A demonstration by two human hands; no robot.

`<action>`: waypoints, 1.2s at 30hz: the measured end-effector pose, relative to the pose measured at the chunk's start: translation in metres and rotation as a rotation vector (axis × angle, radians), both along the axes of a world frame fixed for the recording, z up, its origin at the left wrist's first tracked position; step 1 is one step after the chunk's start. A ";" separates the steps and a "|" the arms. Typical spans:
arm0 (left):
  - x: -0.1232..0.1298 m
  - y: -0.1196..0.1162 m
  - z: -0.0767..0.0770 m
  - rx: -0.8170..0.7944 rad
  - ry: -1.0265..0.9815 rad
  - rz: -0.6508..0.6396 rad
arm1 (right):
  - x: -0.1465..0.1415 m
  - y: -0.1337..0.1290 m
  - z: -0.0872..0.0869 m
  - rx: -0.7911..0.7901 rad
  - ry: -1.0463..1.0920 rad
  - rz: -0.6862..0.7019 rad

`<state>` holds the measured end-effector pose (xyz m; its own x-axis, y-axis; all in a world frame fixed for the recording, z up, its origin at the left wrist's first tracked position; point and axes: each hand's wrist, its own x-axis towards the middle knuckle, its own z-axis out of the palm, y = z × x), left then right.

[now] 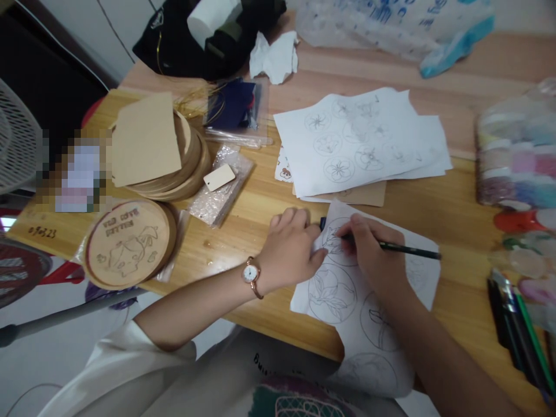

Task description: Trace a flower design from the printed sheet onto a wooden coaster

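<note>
A white paper (330, 294) with penciled circles and leaf drawings lies at the table's front edge, its lower part hanging over. My right hand (376, 255) grips a dark pencil (410, 250), tip down by a circle near the top of the paper. Left of it, my left hand (293, 246) rests on the table with its fingers curled and its thumb at the paper's left edge; whether anything is under the fingers is hidden. A small dark blue object (322, 222) shows between the hands. Beyond them lie more sheets (360, 142) with flower sketches.
At the left are round wooden pieces (191, 168) under a brown card (145, 139), and a round wooden plaque (130, 243) with a drawing. Pens (521, 336) and paint pots (516, 156) stand at the right. A black bag (182, 46) and crumpled tissue (274, 57) lie behind.
</note>
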<state>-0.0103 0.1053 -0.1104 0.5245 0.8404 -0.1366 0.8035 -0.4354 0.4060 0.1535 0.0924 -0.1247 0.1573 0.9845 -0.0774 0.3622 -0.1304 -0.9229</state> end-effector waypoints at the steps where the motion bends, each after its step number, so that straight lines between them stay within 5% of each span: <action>1: 0.000 0.000 0.000 0.003 -0.001 -0.002 | -0.001 0.000 0.000 -0.021 -0.010 -0.012; 10: 0.000 0.000 0.000 0.006 -0.003 -0.005 | -0.005 0.000 0.002 0.047 -0.213 0.035; 36: 0.000 0.000 -0.001 0.013 -0.004 -0.004 | -0.005 0.000 0.003 0.061 -0.239 0.053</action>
